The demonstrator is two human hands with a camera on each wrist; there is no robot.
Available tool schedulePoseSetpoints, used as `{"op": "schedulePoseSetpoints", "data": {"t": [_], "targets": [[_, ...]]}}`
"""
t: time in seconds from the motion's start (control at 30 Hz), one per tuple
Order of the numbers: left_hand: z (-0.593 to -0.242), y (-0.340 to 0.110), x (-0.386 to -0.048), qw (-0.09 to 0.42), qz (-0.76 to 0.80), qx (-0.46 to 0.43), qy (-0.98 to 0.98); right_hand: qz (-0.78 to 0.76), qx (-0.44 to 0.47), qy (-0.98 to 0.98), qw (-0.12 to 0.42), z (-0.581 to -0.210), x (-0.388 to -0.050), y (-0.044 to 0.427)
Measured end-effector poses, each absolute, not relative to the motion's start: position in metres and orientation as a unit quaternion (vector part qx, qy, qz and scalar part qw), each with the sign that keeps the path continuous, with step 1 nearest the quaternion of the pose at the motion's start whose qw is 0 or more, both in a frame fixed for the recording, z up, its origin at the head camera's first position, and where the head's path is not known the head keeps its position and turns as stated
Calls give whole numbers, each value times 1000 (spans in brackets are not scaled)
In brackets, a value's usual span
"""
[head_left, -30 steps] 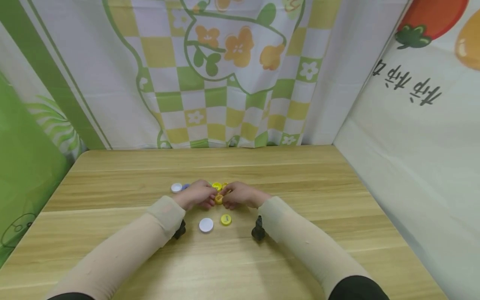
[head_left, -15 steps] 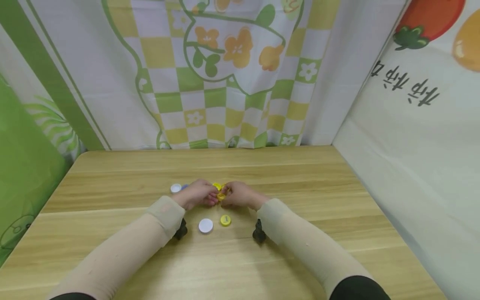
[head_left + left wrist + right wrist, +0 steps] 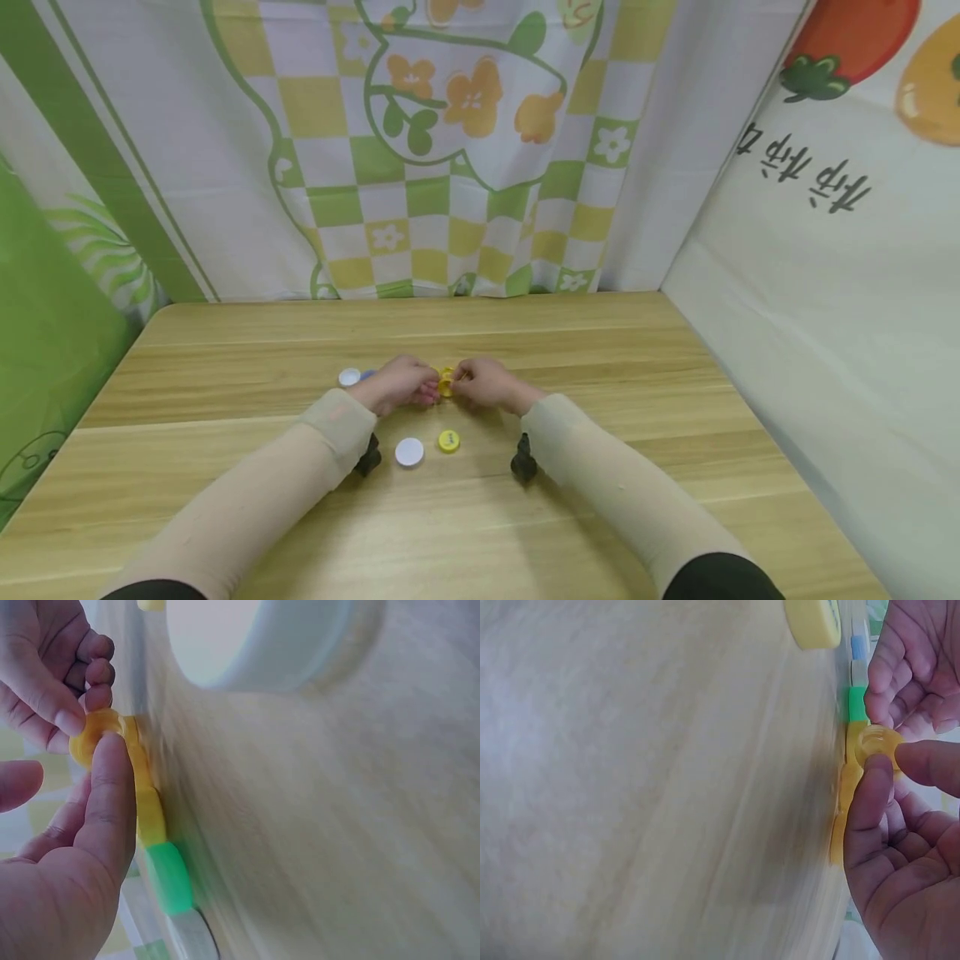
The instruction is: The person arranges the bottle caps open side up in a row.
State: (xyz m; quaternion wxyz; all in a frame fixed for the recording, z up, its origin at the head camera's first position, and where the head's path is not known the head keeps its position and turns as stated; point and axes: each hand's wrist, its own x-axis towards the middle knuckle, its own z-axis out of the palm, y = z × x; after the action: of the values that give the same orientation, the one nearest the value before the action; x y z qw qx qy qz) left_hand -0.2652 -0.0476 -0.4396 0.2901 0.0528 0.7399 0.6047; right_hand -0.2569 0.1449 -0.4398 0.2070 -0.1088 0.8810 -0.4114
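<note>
My right hand [image 3: 487, 385] pinches an orange-yellow bottle cap [image 3: 878, 742] between thumb and forefinger, its hollow side showing in both wrist views. Opposite, the left hand [image 3: 403, 385] has its forefinger against that cap, while its thumb [image 3: 19, 784] stands apart. Behind the fingers runs a row of caps on the table: orange caps [image 3: 849, 780], a yellow cap [image 3: 152, 817], a green cap [image 3: 169, 877] and a whitish cap [image 3: 193, 934]. In the head view the hands hide most of this row.
Nearer the body, a white cap [image 3: 409, 452] and a yellow cap [image 3: 448, 442] lie on the wooden table [image 3: 600, 350]. Left of the left hand are another white cap [image 3: 349, 377] and a blue cap [image 3: 367, 375]. A patterned curtain [image 3: 465, 217] hangs behind the table.
The orange-yellow cap, which lay between the hands nearer the body, is now tipped up in the right hand and farther back, close to the row. The right hand has moved slightly away from the body.
</note>
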Motion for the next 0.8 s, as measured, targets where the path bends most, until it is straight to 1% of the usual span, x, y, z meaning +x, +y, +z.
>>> {"op": "schedulePoseSetpoints", "data": {"t": [0.33, 0.57, 0.8], "targets": [[-439, -32, -267, 258, 604, 43, 753, -428, -68, 883, 179, -436, -260, 152], [-434, -24, -269, 239, 615, 38, 750, -387, -70, 910, 130, -432, -266, 154], [-428, -13, -267, 222, 621, 46, 751, -352, -71, 928, 104, -431, -269, 158]]}}
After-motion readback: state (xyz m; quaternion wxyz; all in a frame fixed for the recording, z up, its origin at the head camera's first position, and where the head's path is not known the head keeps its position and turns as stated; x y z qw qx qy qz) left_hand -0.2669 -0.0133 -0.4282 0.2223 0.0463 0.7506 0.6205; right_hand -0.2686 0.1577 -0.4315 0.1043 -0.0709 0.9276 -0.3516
